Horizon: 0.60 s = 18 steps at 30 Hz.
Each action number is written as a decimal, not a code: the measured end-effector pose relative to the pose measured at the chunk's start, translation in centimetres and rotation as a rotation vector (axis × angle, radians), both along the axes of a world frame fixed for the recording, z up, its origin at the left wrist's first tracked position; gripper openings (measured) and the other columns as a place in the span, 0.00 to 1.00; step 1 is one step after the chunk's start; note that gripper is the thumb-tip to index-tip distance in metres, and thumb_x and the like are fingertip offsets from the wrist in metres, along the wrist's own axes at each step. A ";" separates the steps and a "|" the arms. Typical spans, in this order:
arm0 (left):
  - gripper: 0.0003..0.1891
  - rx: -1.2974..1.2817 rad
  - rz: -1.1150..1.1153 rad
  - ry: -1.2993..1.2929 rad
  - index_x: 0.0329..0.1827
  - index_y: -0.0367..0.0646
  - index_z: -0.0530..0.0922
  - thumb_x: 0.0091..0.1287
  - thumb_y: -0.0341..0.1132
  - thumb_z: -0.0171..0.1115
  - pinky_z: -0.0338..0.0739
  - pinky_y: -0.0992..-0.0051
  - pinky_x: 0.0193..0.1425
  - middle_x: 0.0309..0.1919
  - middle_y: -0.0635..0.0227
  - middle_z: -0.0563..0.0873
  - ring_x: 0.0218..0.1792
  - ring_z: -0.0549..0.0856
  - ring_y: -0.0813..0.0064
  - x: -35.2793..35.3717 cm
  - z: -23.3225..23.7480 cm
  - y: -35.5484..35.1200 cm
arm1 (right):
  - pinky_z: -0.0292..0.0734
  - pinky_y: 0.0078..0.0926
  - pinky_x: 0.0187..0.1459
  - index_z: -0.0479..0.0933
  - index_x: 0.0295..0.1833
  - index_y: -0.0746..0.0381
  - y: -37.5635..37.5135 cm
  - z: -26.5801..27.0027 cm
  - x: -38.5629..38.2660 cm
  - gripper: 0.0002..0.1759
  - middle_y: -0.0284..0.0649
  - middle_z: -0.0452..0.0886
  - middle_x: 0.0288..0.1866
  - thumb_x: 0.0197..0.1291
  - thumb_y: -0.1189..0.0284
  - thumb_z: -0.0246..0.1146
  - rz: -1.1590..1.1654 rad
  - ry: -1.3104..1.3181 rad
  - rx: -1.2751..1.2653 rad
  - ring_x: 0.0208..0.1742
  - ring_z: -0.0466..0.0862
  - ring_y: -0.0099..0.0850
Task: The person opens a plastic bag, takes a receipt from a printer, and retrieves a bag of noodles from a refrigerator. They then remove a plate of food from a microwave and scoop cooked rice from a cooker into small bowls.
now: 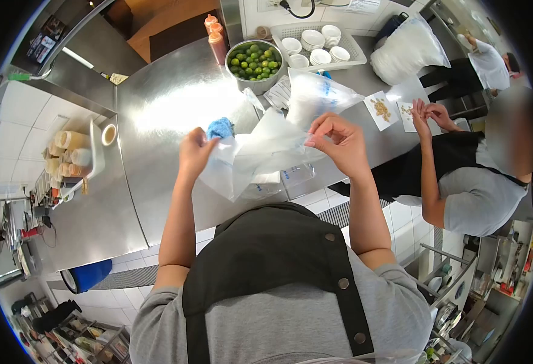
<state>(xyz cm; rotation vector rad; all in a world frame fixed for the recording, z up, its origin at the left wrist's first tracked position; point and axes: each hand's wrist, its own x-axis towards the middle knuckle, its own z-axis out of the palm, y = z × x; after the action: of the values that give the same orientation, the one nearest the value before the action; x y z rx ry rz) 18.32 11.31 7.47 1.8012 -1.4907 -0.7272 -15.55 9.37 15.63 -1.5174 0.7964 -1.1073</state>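
Note:
A clear plastic bag [259,147] is stretched above the steel counter between my two hands. My left hand [195,154] pinches its left edge, thumb against fingers. On the other side my right hand [341,143] grips the right edge between thumb and fingertips. A blue cloth [220,128] lies just beyond my left hand. Behind the held bag rests a larger, white-looking plastic pack [318,97] with blue print. Below the held bag, near the counter's front edge, is another clear packet [296,175] with blue print.
A metal bowl of limes [253,77], red sauce bottles [216,43] and a crate [356,51] of small white bowls stand at the back. To my right a co-worker [460,176] handles papers [380,110] bearing small tan pieces. A tray of containers [95,155] is at left.

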 end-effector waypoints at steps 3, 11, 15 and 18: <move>0.06 -0.301 0.063 0.070 0.37 0.36 0.74 0.60 0.20 0.62 0.73 0.71 0.34 0.30 0.64 0.80 0.29 0.79 0.74 0.9 -0.9 -1.2 | 0.76 0.20 0.42 0.80 0.31 0.65 0.3 0.8 0.8 0.08 0.34 0.84 0.37 0.55 0.82 0.75 0.000 -0.024 0.159 0.40 0.82 0.21; 0.20 -0.654 -0.337 -0.118 0.55 0.39 0.78 0.58 0.22 0.68 0.82 0.69 0.41 0.51 0.59 0.82 0.43 0.87 0.65 -6.2 12.5 0.7 | 0.73 0.14 0.28 0.77 0.31 0.62 0.3 1.4 2.8 0.12 0.29 0.81 0.27 0.52 0.81 0.76 -0.009 0.189 0.395 0.27 0.79 0.16; 0.21 -0.567 -0.713 -0.191 0.54 0.47 0.81 0.57 0.31 0.74 0.80 0.74 0.31 0.53 0.66 0.81 0.30 0.87 0.71 -7.9 15.8 4.0 | 0.73 0.13 0.29 0.77 0.30 0.61 0.3 1.4 2.4 0.13 0.28 0.80 0.26 0.51 0.80 0.78 -0.004 0.230 0.400 0.27 0.79 0.14; 0.14 -0.476 -0.738 -0.339 0.46 0.47 0.83 0.57 0.33 0.74 0.79 0.73 0.29 0.50 0.68 0.82 0.29 0.87 0.73 -9.1 15.7 4.4 | 0.72 0.13 0.29 0.77 0.29 0.61 0.5 1.6 2.6 0.14 0.29 0.81 0.26 0.50 0.78 0.79 0.047 0.168 0.400 0.27 0.79 0.15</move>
<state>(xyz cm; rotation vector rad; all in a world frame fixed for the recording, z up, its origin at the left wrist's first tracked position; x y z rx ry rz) 9.18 15.73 23.13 1.0273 -2.3617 -0.3378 -12.97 9.87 17.22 -1.2905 1.0244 -0.7369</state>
